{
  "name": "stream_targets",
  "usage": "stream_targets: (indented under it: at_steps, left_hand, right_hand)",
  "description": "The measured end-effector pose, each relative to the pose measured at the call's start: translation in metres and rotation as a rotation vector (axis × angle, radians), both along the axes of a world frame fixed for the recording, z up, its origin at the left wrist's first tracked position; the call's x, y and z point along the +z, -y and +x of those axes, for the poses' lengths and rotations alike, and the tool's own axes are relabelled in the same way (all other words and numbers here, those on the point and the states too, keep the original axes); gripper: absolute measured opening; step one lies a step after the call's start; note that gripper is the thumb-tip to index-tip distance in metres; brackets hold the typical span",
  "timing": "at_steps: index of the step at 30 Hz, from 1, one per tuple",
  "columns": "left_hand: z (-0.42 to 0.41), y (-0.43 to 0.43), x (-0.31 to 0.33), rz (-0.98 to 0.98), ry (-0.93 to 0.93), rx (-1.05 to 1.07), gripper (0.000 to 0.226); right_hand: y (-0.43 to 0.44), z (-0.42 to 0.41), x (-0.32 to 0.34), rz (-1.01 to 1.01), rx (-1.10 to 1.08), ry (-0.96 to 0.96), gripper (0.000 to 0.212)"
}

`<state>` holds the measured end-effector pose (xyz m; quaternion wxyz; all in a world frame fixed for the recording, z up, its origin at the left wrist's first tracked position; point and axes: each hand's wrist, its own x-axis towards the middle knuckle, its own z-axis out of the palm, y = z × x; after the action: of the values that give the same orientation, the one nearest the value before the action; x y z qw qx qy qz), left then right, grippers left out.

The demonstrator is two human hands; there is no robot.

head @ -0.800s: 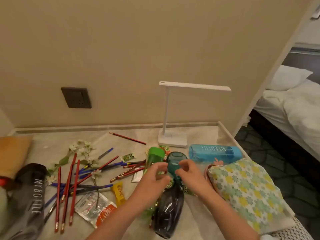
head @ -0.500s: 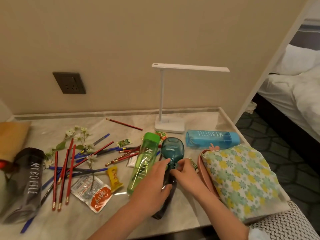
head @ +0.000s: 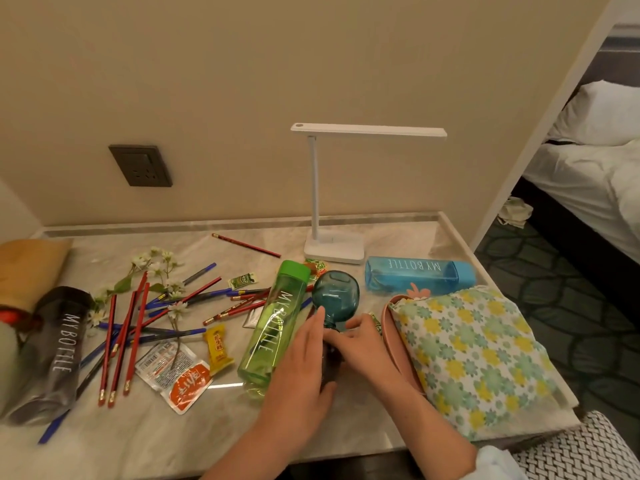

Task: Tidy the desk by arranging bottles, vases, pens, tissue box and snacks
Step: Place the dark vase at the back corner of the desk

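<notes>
A teal glass vase [head: 335, 299] lies on the marble desk [head: 194, 434] with its round mouth facing the wall. My left hand [head: 304, 362] and my right hand [head: 360, 341] both grip its neck and dark body. A green bottle [head: 273, 327] lies just left of my left hand. Beyond the vase, a blue bottle [head: 415, 275] lies on its side. At the far left lies a dark bottle [head: 55, 351]. Several red and blue pens [head: 128, 334] and a flower sprig [head: 156, 268] are scattered at left. Snack packets [head: 176, 375] lie near the pens. A floral-covered tissue box [head: 467, 355] sits at right.
A white desk lamp [head: 332, 244] stands at the back by the wall. A brown paper item [head: 27, 265] sits at the back left. The desk's right edge drops to patterned floor, with a bed [head: 588, 174] beyond. A woven seat [head: 581, 452] is at the bottom right.
The vase was held up off the desk; now it lies lowered on the desk beside the green bottle, with both hands still on it. The camera has tilted up.
</notes>
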<state>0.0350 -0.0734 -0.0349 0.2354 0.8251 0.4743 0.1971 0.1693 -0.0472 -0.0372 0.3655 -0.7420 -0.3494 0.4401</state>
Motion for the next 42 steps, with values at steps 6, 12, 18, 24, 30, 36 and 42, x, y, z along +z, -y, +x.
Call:
stream_targets:
  at_steps: [6,12,18,24,30,36,42]
  left_hand:
    - [0.002,0.002,0.008,0.053,0.099,0.119,0.118]
    - [0.018,-0.008,0.033,0.141,0.216,0.124,0.112]
    - [0.054,-0.04,0.062,0.034,0.393,0.104,0.084]
    - [0.109,-0.07,0.082,-0.008,0.412,-0.019,0.068]
    - [0.16,-0.105,0.091,-0.148,0.41,-0.157,0.046]
    - [0.207,-0.15,0.097,-0.232,0.398,-0.161,0.033]
    - [0.252,-0.193,0.094,-0.358,0.472,-0.151,0.028]
  right_hand:
    - [0.004,0.003,0.02,0.068,0.105,-0.051,0.039]
    - [-0.008,0.026,0.058,0.166,0.169,-0.037,0.028]
    - [-0.019,0.075,0.107,0.29,0.107,-0.093,0.028]
    - [-0.028,0.129,0.133,0.385,0.014,-0.102,0.027]
    - [-0.045,0.181,0.141,0.429,-0.01,-0.039,0.025]
    - [-0.077,0.227,0.151,0.491,-0.006,0.076,0.026]
    - [-0.119,0.269,0.155,0.454,0.067,0.17,0.028]
